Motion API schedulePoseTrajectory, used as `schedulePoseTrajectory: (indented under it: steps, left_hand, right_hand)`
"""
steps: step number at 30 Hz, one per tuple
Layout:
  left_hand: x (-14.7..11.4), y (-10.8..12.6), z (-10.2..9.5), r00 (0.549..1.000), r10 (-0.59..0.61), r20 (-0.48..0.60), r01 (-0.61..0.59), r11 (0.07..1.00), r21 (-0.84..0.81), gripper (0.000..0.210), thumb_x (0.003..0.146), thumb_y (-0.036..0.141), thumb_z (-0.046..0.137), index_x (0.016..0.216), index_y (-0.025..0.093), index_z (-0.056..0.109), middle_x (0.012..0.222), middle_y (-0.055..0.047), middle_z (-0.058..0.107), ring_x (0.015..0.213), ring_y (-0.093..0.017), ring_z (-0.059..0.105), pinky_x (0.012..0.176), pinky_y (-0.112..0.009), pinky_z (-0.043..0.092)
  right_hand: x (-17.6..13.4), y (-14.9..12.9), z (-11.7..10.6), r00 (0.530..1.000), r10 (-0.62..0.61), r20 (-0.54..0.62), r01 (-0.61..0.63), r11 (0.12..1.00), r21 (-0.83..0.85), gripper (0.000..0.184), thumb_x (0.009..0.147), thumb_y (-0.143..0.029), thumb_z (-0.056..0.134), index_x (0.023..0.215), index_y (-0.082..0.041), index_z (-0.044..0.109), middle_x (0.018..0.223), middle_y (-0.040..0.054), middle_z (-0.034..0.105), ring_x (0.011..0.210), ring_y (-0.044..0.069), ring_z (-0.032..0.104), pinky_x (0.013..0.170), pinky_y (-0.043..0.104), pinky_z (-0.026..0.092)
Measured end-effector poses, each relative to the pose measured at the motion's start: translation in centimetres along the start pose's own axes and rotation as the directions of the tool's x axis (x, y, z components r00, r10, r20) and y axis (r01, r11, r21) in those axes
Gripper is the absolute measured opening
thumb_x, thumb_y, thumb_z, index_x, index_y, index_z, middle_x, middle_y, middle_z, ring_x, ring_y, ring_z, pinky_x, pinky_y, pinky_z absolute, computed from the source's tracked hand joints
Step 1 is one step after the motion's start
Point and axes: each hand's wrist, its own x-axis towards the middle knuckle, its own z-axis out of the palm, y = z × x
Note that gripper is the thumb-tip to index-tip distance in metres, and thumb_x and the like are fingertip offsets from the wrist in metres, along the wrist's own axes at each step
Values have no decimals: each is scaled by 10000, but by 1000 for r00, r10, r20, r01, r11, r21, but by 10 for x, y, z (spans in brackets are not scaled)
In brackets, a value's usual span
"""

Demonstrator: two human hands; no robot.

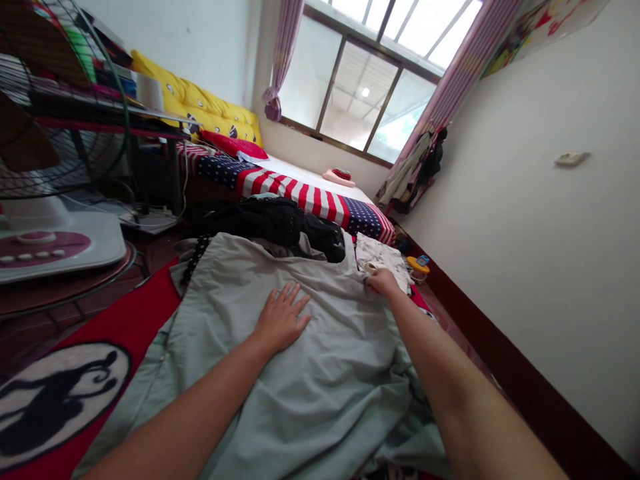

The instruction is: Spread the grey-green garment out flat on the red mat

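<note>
Both my hands on the grey-green garment [300, 373], which is spread over the red blanket [135, 320].

My left hand [281, 319] lies flat and open near the garment's middle, fingers spread, holding nothing. My right hand [381, 281] pinches the garment's far edge, closed on the cloth. Beyond that edge lies a pile of dark clothes [270, 220].

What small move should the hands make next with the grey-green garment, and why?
Probably the right hand, which pinches the far edge of the grey-green garment, should pull it taut while the left hand lies flat on the cloth, since wrinkles show across it.
</note>
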Motion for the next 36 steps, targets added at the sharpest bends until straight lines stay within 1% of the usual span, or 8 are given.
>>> schedulePoseTrajectory:
  steps: [5, 10, 19, 22, 26, 29, 32, 36]
  left_hand:
    - [0, -1, 0, 1000, -26, -16, 26, 1000, -16, 563, 903, 534, 409, 1420, 312, 424, 1554, -59, 297, 1438, -288, 223, 1154, -487, 167]
    - [0, 0, -1, 996, -82, -45, 82, 997, 3, 611, 881, 548, 445, 1430, 282, 413, 1556, -78, 288, 1437, -302, 221, 1160, -480, 159]
    - [2, -1, -2, 981, -184, -63, 187, 981, 45, 648, 876, 573, 410, 1423, 226, 431, 1547, -114, 298, 1435, -315, 215, 1149, -522, 138]
    - [2, -1, -2, 982, -182, -61, 184, 982, 46, 660, 872, 579, 404, 1429, 226, 421, 1550, -112, 292, 1436, -315, 207, 1148, -526, 127]
    - [1, -5, -3, 971, -226, -72, 230, 972, 41, 692, 855, 618, 390, 1436, 242, 409, 1553, -100, 290, 1437, -339, 184, 1137, -573, 94]
    - [0, -11, -5, 953, -293, -73, 297, 954, 46, 725, 833, 653, 391, 1435, 250, 413, 1553, -101, 288, 1436, -372, 157, 1119, -621, 62]
    - [0, -12, -6, 949, -307, -66, 311, 949, 55, 725, 829, 652, 395, 1434, 252, 415, 1554, -108, 283, 1438, -387, 135, 1106, -647, 38]
    - [0, -8, -5, 951, -299, -77, 304, 950, 66, 713, 839, 648, 383, 1439, 264, 404, 1554, -114, 283, 1436, -394, 141, 1100, -661, 30]
  right_hand:
    - [16, -11, 11, 991, 78, -108, -57, 981, 183, 331, 816, -190, 469, 1081, -92, 640, 740, 92, 725, 591, 161, 665, 548, 234, 506]
    - [0, -17, 50, 988, 41, -146, -11, 979, 205, 511, 824, -216, 470, 1323, -106, 476, 1093, 148, 697, 959, 224, 676, 805, 316, 531]
    - [-59, -37, 63, 999, -26, -30, 28, 997, 67, 634, 879, -347, 465, 1437, -70, 348, 1512, 205, 316, 1411, 343, 254, 1111, 562, 213]
    - [-101, -48, 56, 975, -223, -6, 223, 975, 6, 682, 899, -414, 439, 1492, -135, 250, 1568, 135, 211, 1453, 298, 135, 1134, 560, 158]
    - [-139, -8, 42, 821, -541, 184, 560, 826, -68, 635, 925, -474, 376, 1504, -260, 230, 1560, 39, 269, 1440, 213, 211, 1155, 452, 195]
    - [-133, 49, 22, 982, -137, 126, 172, 931, -323, 549, 954, -394, 269, 1447, -179, 381, 1522, 129, 336, 1407, 279, 289, 1098, 504, 283]
    - [-119, 72, 4, 991, 104, 82, -54, 880, -471, 524, 946, -363, 295, 1408, -164, 441, 1492, 176, 370, 1350, 345, 368, 1021, 581, 330]
    - [-128, 25, 8, 991, -116, 59, 130, 880, -458, 552, 916, -358, 416, 1435, -170, 403, 1559, 145, 240, 1437, 329, 183, 1084, 583, 231]
